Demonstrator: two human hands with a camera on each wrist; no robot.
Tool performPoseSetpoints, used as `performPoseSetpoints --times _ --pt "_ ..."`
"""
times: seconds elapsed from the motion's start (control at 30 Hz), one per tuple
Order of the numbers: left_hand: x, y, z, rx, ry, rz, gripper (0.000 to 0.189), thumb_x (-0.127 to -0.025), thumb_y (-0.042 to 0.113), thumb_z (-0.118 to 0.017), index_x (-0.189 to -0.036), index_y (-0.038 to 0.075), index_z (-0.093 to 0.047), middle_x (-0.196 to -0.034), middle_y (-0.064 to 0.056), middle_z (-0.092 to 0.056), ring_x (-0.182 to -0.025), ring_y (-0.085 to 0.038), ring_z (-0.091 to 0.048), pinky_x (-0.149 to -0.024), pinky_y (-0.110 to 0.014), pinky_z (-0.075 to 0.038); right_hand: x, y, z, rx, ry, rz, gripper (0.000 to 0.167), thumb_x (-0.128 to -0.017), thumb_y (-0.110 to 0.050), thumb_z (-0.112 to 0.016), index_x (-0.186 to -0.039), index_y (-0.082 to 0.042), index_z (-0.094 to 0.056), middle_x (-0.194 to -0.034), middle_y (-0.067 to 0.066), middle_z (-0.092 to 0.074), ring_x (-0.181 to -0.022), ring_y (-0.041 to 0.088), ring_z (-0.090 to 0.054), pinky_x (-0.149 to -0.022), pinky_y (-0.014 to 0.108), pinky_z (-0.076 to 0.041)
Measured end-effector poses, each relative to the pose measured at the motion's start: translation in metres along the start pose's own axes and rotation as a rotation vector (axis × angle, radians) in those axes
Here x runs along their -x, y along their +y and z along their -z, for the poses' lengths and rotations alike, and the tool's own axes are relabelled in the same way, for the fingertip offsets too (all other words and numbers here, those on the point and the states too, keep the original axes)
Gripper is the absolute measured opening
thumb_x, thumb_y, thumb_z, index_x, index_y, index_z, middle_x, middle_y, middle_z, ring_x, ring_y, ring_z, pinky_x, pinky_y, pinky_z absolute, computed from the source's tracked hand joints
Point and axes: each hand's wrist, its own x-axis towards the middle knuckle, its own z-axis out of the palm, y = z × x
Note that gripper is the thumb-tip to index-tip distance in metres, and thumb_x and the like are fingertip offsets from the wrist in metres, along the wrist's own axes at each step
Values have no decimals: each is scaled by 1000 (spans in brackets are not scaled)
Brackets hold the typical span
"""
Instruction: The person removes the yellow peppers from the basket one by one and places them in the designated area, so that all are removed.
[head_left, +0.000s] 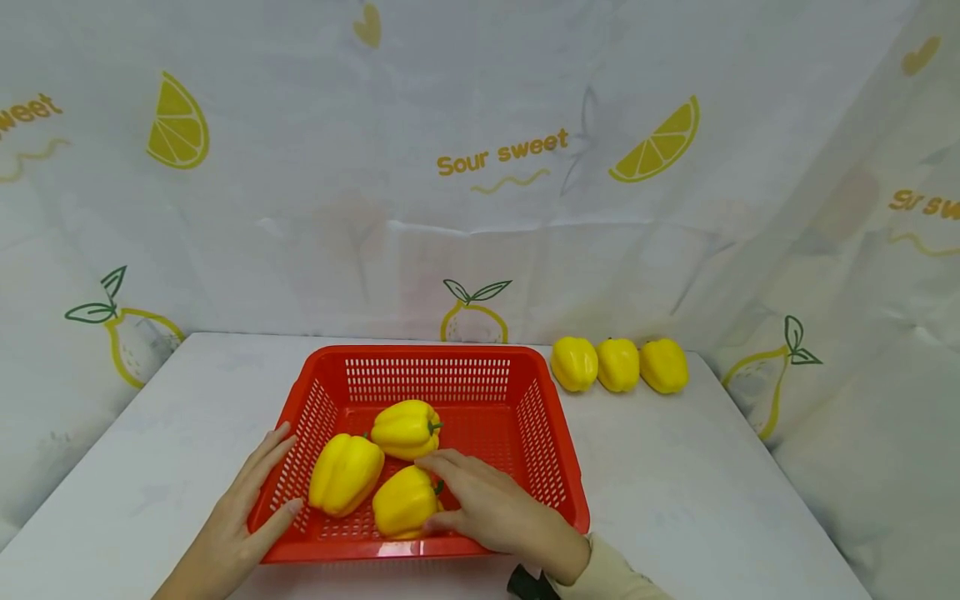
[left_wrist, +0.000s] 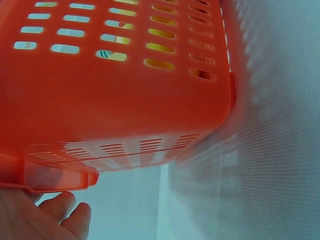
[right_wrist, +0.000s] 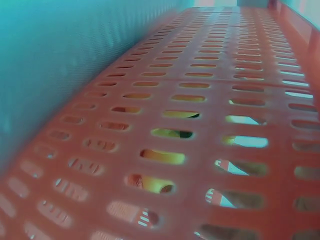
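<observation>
A red plastic basket with slotted walls holds three yellow bell peppers. One bell pepper lies at the left, another farther back, a third near the front wall. My right hand reaches over the front rim, fingers and thumb around the stem end of the front pepper. My left hand rests at the basket's left rim, fingers fairly straight along it and thumb over the inner side. In the left wrist view, some fingers show outside the rim. The right wrist view shows only slotted basket wall, no hand.
Three more yellow bell peppers stand in a row on the white table, behind and right of the basket. A white curtain with lemon prints hangs behind the table. A dark object shows by the right sleeve.
</observation>
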Motion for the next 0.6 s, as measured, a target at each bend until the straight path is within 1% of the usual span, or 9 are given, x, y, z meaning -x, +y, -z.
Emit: performPoseSetpoints --times 0.07,0.13,0.27,0.33,0.4,0.5,0.6 --pt "0 0 0 -3 -1 3 68 -93 17 -67 -153 24 -36 -162 0 -26 -137 21 -11 -94 5 -15 0 1 0 -5 -2 6 64 -87 -39 -75 -143 -22 -48 -145 -3 -52 -132 16 -50 -109 44 -44" --pt "0 0 0 -3 2 -3 68 -92 17 -67 -152 23 -36 -162 0 -27 -137 21 -11 -95 6 -15 1 1 1 -16 -4 8 61 -87 -39 -75 -139 -21 -49 -139 -3 -56 -124 13 -54 -107 40 -47" --pt "0 1 0 2 12 -26 68 -92 14 -67 -152 22 -37 -161 1 -27 -138 21 -12 -96 6 -14 1 2 2 -14 -9 10 57 -86 -41 -74 -133 -23 -48 -126 -6 -61 -107 8 -57 -97 33 -51" --pt "0 1 0 4 15 -37 68 -91 13 -68 -152 22 -37 -161 2 -27 -138 20 -12 -97 5 -13 1 3 2 -19 -11 9 57 -87 -41 -74 -134 -23 -47 -127 -6 -61 -107 7 -56 -97 32 -51" --pt "0 1 0 6 18 -46 69 -91 12 -68 -152 21 -38 -161 2 -28 -139 20 -12 -98 5 -13 1 3 2 -27 -16 8 58 -87 -40 -74 -136 -22 -47 -131 -6 -58 -109 7 -55 -100 33 -50" --pt "1 0 0 8 17 -46 69 -91 12 -68 -152 21 -37 -161 3 -27 -139 20 -12 -98 5 -13 0 3 1 -30 -27 7 61 -88 -38 -74 -139 -21 -47 -134 -6 -54 -111 7 -54 -102 35 -49" --pt "1 0 0 7 17 -44 69 -91 13 -68 -152 22 -37 -161 2 -27 -139 20 -12 -98 5 -13 0 4 1 -33 -37 0 64 -88 -39 -74 -142 -20 -47 -134 -5 -53 -110 7 -53 -101 36 -49"
